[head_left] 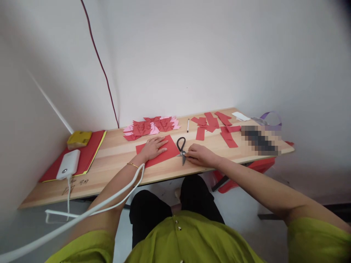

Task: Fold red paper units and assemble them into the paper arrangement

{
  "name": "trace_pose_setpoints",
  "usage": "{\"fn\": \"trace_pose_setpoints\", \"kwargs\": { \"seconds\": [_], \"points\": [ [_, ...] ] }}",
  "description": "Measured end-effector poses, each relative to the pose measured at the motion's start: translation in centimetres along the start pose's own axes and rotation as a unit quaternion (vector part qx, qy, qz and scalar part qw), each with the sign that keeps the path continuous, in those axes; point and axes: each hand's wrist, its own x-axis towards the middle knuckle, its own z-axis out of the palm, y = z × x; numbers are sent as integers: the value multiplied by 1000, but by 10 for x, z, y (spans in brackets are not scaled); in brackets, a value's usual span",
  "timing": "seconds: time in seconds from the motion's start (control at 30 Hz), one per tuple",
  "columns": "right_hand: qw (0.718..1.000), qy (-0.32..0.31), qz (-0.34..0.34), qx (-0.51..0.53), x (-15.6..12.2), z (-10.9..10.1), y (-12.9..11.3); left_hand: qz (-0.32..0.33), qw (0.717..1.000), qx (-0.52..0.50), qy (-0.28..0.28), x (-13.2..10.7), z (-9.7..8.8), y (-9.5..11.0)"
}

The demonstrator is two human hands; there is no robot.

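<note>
My left hand lies with its fingers stretched out on a sheet of red paper, pressing it against the table. Just right of the sheet is a pair of scissors with black handles. One handle loop shows, and the blades point toward the table's front edge. Curled fingers of my right hand close on the scissors near the pivot and hide the other handle. The blades are close to the paper's right edge; I cannot tell whether they touch it.
Folded red and pink paper pieces stand along the wall. A pen and cut red strips lie at the back right. On the left, a white power bank and a yellow packet rest on red sheets. A white cable crosses my left arm.
</note>
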Motion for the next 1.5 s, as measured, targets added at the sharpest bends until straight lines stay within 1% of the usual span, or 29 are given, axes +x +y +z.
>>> {"fn": "trace_pose_setpoints", "kwargs": {
  "seconds": [0.13, 0.23, 0.4, 0.53, 0.67, 0.73, 0.8, 0.9, 0.97, 1.07, 1.13, 1.27, 1.4, 1.5],
  "points": [
    [1000, -5, -2, -4, 5, 3, -2, -3, 1000, 3, -2, 0, 1, 0],
    [1000, -5, -3, 0, 3, 2, -6, -7, 1000, 5, -3, 0, 0, 1],
    [1000, -2, 17, 3, -4, 0, -12, -8, 1000, 6, 3, -1, -1, 2],
    [1000, -1, 24, -4, -2, 3, -12, -23, 1000, 10, 4, 0, 0, 1],
    [999, -1, 32, 11, 0, 3, -14, -23, 1000, 6, 3, 0, 0, 1],
    [999, -6, 37, 13, -1, 2, -15, -27, 1000, 2, 7, -1, -1, 3],
    [999, -9, 48, 14, -1, 2, -15, -43, 999, 3, 15, -3, -3, 6],
    [998, -14, 63, 17, 0, 2, -13, -70, 996, 21, 43, -4, -6, 12],
    [998, -15, 57, 13, 2, 2, -9, -42, 997, 24, 53, -3, -7, 15],
    [999, -10, 41, 4, 5, 2, -4, 39, 999, -19, 34, 1, -6, 16],
    [999, -9, 31, 6, 6, 1, -1, 63, 996, -50, 24, 3, -3, 13],
    [1000, -10, 29, 3, 6, -1, 0, 81, 995, -58, 11, 7, 0, 3],
    [999, -10, 48, -10, 10, 0, -1, 71, 997, -40, 12, 11, 2, -5],
    [998, -5, 60, -3, 15, 1, -1, 66, 997, -35, 11, 12, 3, -7]
  ]
}}
